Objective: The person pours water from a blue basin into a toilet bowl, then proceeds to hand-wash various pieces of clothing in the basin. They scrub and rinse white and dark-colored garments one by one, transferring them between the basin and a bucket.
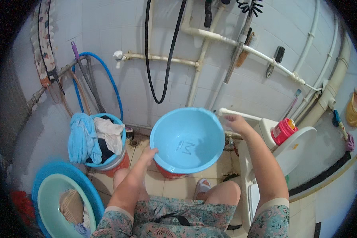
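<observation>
A light blue plastic basin (186, 139) is held tilted toward me, its inside showing a dark mark. My left hand (148, 154) holds its lower left rim. My right hand (235, 123) grips the upper right rim, close to a white pipe tap (242, 115). Under the basin stands a red bucket (171, 173), mostly hidden. My knees and a white slipper (202, 186) show below on the tiled floor.
A blue bucket (119, 155) full of blue, white and dark clothes stands at left. A green basin inside a blue one (51, 198) holds a brush at lower left. A white washing machine top (293, 141) with a red bottle (283, 130) is at right. Hoses, pipes and brushes hang on the tiled wall.
</observation>
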{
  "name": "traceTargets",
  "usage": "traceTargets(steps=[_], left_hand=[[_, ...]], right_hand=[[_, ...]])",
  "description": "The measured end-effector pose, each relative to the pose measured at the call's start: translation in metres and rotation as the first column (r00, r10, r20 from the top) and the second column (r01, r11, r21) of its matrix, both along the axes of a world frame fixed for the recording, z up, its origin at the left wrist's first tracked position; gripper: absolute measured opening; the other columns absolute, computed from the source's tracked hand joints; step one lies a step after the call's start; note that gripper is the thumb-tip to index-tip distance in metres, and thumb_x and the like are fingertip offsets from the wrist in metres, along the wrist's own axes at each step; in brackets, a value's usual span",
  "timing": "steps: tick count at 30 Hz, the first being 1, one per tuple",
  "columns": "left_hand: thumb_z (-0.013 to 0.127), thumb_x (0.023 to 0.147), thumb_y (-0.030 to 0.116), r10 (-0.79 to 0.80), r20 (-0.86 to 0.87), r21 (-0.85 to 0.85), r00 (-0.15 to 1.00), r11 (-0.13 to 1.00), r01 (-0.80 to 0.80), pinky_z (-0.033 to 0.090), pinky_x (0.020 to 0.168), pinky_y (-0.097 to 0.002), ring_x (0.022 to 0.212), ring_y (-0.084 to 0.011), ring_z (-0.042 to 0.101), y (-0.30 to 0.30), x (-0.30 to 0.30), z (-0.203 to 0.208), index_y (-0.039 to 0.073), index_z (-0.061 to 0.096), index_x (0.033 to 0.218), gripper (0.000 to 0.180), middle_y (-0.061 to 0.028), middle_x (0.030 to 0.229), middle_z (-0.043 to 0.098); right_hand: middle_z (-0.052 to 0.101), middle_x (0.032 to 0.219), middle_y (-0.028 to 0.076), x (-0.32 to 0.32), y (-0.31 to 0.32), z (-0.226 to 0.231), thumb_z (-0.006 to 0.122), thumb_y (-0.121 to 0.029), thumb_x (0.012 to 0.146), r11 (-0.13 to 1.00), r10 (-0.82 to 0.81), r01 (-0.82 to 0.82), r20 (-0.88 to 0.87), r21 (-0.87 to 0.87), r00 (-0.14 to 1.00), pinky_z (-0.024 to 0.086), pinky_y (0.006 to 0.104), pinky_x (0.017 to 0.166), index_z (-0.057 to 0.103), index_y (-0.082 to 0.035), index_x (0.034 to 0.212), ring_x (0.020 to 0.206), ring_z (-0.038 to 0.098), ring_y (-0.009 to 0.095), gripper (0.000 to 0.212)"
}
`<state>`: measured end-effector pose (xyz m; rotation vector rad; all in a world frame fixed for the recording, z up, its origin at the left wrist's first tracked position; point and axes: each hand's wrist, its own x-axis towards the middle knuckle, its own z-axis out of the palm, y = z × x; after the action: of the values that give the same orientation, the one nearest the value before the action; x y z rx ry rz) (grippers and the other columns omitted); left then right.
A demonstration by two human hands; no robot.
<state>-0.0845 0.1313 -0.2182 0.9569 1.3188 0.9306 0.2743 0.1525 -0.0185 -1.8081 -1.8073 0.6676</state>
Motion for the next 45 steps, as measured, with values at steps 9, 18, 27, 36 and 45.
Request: traceTargets(steps=[9,18,27,36,45], left_hand=[[0.051,0.073,0.002,0.069,-0.094,0.116,0.993,0.992,-0.058,0.047,0.075,-0.0339,0.087,-0.0235,0.058,0.024,0.002,-0.045,-0.006,0.052,0.111,0.038,-0.0151,0.099,0.060],[0.055,0.075,0.009,-0.002,-0.006,0.160,1.000,0.987,0.003,0.046,0.080,-0.0373,0.092,-0.0291,0.059,0.040,0.033,-0.056,-0.005,0.052,0.106,0.034,-0.0189,0.099,0.060],[0.052,0.075,0.005,0.104,-0.196,0.168,0.975,0.983,-0.072,0.045,0.082,-0.0383,0.095,-0.0315,0.057,0.036,0.016,-0.086,-0.004,0.047,0.111,0.037,-0.0201,0.103,0.058],[0.052,0.075,0.006,0.237,-0.150,0.100,0.960,0.969,-0.224,0.047,0.080,-0.0372,0.091,-0.0271,0.058,0.031,0.019,-0.122,-0.004,0.044,0.118,0.045,-0.0182,0.104,0.057],[0.055,0.076,0.011,0.089,-0.400,0.127,0.912,0.991,-0.041,0.045,0.082,-0.0368,0.093,-0.0307,0.058,0.029,-0.002,-0.092,-0.005,0.045,0.115,0.043,-0.0214,0.101,0.059]], right_hand=[[0.048,0.114,0.010,-0.106,0.105,0.218,0.057,-0.019,0.082,0.859,0.191,0.185,-0.635,0.477,0.749,0.044,0.0311,0.080,0.031,-0.003,0.132,0.096,0.050,0.018,0.059],[0.042,0.111,0.023,-0.030,0.184,0.367,0.049,-0.031,0.087,0.824,0.562,-0.066,-0.799,0.563,0.214,0.035,0.0378,0.099,0.028,0.011,0.116,0.102,0.046,0.032,0.055],[0.050,0.121,0.013,-0.081,0.090,0.179,0.037,-0.026,0.094,0.816,0.560,-0.026,-0.780,0.577,0.279,0.040,0.0353,0.096,0.048,-0.002,0.116,0.113,0.046,0.022,0.034],[0.052,0.115,0.006,-0.076,-0.007,-0.169,0.052,-0.023,0.087,0.910,-0.413,0.007,-0.910,-0.414,-0.040,0.035,0.0344,0.095,0.050,-0.006,0.116,0.109,0.046,0.018,0.034],[0.053,0.110,0.008,-0.079,0.004,-0.212,0.046,-0.018,0.089,0.863,-0.504,-0.046,-0.855,-0.502,-0.125,0.047,0.0309,0.081,0.049,-0.006,0.110,0.095,0.054,0.018,0.024]])
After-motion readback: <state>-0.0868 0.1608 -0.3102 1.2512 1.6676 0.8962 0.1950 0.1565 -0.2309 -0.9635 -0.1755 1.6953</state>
